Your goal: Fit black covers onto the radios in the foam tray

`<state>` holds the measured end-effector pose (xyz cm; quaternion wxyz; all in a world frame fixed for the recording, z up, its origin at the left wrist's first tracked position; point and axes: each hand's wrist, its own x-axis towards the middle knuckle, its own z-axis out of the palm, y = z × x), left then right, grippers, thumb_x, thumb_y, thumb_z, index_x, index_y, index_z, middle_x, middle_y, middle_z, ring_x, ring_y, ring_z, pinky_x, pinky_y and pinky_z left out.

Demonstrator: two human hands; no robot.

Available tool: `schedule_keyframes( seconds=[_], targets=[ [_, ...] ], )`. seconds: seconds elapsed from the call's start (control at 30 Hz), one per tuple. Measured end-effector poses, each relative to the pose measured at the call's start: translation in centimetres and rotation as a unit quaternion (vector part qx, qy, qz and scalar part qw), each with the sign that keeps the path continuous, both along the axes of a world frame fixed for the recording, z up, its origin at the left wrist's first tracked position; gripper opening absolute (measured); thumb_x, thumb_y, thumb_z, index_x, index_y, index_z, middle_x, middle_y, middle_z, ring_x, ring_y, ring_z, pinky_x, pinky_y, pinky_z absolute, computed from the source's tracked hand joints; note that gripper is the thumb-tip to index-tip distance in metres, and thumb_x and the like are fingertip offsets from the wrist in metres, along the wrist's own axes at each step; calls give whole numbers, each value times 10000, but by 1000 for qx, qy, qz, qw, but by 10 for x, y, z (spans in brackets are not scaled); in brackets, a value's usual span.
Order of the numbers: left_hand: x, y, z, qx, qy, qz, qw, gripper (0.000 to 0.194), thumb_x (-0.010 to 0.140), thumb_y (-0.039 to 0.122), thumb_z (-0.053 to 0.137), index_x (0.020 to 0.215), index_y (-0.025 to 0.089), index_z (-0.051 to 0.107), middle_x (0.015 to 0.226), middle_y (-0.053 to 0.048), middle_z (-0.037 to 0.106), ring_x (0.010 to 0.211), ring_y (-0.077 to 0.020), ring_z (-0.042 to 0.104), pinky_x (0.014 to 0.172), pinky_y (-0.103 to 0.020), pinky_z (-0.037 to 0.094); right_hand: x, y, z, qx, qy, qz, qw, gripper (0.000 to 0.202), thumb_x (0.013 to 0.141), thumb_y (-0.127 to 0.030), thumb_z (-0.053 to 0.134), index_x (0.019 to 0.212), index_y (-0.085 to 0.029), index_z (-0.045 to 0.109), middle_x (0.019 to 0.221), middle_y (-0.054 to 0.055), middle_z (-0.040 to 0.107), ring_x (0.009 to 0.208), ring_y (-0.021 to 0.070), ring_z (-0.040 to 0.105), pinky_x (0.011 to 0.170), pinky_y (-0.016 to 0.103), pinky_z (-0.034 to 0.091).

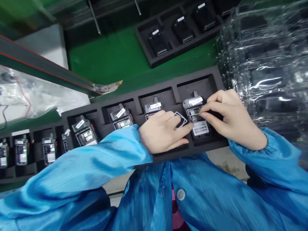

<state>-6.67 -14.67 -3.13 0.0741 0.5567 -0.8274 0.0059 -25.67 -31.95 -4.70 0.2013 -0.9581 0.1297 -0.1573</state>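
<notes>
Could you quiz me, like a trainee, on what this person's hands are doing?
1. True or false: the right hand works at the device in the end compartment of the black foam tray.
2. What does the left hand hold? A) a thin clear card frame B) a screwdriver C) a roll of tape
3. What lies to the right of the tray?

Key:
1. True; its fingers pinch something small at the device's open back.
2. A
3. A stack of clear plastic trays.
</notes>
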Motion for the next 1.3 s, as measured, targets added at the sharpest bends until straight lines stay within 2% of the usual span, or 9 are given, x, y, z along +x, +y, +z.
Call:
schedule_keyframes(
  seconds=[0.2, 0.5, 0.73, 0.83, 0.93, 1.07, 1.13, 1.2, 1.3],
  targets=[
    [-3, -9, -14, -5, -23, -8, 1000, 674, 987, 668, 285, 1415, 223, 559, 881, -80, 606, 770, -218, 511, 654, -364, 295, 2, 5, -1, -17, 1, -37, 999, 118, 931, -292, 572, 884, -213, 646, 931, 73, 578, 901, 217, 503, 817, 419, 419],
    [-3, -9, -19, -44, -18, -6, 999, 744, 962, 712, 288, 1345, 154, 598, 900, -96, 629, 778, -227, 514, 668, -383, 306, 3, 5, -6, -57, 18, -59, 996, 81, 917, -284, 572, 923, -216, 616, 978, 91, 581, 949, 257, 523, 820, 444, 432],
    [-3, -10, -20, -23, -21, -5, 999, 774, 962, 721, 264, 1412, 163, 555, 884, -90, 620, 787, -227, 520, 668, -376, 285, -15, 8, 0, -55, -48, -84, 994, 284, 884, -247, 625, 1157, -216, 557, 1088, 108, 589, 1069, 270, 565, 909, 445, 478],
    [-3, -10, -19, -24, -21, -10, 999, 781, 963, 723, 252, 1428, 165, 539, 875, -89, 617, 777, -222, 516, 663, -373, 280, -30, 12, -2, -107, -27, -46, 993, 299, 855, -245, 654, 1153, -254, 636, 1094, 91, 613, 997, 265, 574, 867, 464, 462],
    [-3, -9, -19, -40, -21, -10, 999, 784, 960, 725, 263, 1394, 146, 565, 877, -92, 621, 779, -225, 515, 663, -376, 281, -39, 17, -8, -148, 23, 4, 989, 345, 845, -268, 674, 1189, -276, 665, 1182, 96, 619, 1028, 286, 564, 856, 476, 456],
    [-2, -9, -21, -41, -22, 4, 999, 787, 946, 742, 281, 1353, 148, 598, 875, -94, 619, 785, -236, 519, 669, -381, 282, -45, 21, -7, -138, 26, 2, 990, 397, 849, -288, 678, 1243, -256, 641, 1232, 103, 622, 1080, 291, 566, 897, 469, 460],
    [-2, -9, -20, -34, -25, 7, 999, 787, 949, 741, 267, 1369, 158, 588, 873, -93, 615, 778, -237, 521, 670, -379, 275, -50, 15, -3, -118, 8, -41, 992, 413, 873, -287, 651, 1283, -241, 622, 1239, 116, 625, 1103, 283, 579, 940, 461, 449],
    [-2, -10, -18, -32, -31, 6, 999, 790, 954, 735, 253, 1387, 158, 574, 872, -91, 611, 773, -237, 525, 671, -377, 267, -57, 0, -2, -134, -11, -140, 981, 422, 886, -314, 637, 1294, -205, 624, 1236, 156, 623, 1152, 304, 580, 980, 463, 431],
    [-2, -13, -16, -26, -44, 4, 999, 826, 953, 740, 237, 1411, 125, 546, 873, -91, 612, 768, -243, 536, 670, -379, 262, -67, -30, -10, -207, 48, -299, 930, 616, 807, -460, 717, 1300, -105, 614, 1211, 255, 609, 1178, 386, 571, 914, 461, 437]
  ],
)
